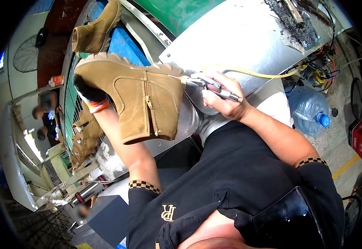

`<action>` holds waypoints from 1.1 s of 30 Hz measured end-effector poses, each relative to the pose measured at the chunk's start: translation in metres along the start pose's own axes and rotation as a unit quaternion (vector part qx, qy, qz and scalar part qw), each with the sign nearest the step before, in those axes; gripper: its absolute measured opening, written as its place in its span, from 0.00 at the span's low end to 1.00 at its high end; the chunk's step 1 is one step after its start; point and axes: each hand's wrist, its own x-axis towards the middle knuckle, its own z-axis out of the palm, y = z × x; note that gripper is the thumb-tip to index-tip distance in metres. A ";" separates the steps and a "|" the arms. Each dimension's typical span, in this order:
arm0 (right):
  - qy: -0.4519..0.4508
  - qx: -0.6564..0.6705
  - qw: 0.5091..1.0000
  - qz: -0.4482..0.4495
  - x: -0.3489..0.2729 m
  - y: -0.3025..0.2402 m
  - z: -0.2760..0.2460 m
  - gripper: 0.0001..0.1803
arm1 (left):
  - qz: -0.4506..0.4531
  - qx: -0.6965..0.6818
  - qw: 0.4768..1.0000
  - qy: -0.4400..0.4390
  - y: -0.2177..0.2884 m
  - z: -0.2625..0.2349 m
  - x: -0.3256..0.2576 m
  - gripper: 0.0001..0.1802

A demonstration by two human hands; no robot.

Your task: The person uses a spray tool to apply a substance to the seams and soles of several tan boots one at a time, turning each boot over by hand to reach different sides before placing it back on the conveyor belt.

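A tan suede ankle boot [129, 95] with a side zipper is held up on its side, sole edge toward the far side. My left hand [87, 89], in a black glove with an orange and white cuff, grips it at the toe; most of its fingers are hidden behind the boot. In my bare right hand [228, 99] is a slim metal hand tool [230, 96] with a lever. Its thin tip points at the boot's heel end, next to the sole edge; whether it touches I cannot tell.
Another tan boot [100, 31] lies at the far left, beside a blue bin [127, 47]. A yellow hose [251, 72] crosses the metal machine cover [226, 37]. More tan boots [85, 137] stand on a rack at left. A large plastic water bottle [309, 110] lies at right.
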 end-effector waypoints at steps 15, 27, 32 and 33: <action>0.047 0.009 0.999 0.007 0.014 0.002 0.022 0.16 | -0.123 -0.042 0.903 0.410 -0.015 0.000 -0.151 0.42; 0.039 -0.031 0.998 0.031 0.023 0.022 0.039 0.19 | -0.308 0.047 0.850 0.424 -0.007 0.116 -0.247 0.38; 0.024 -0.027 0.997 0.071 0.015 0.015 0.036 0.20 | -0.402 0.084 0.797 0.442 0.001 0.167 -0.246 0.39; 0.026 -0.019 0.997 0.068 0.014 0.015 0.036 0.20 | -0.396 0.070 0.816 0.416 -0.001 0.172 -0.247 0.40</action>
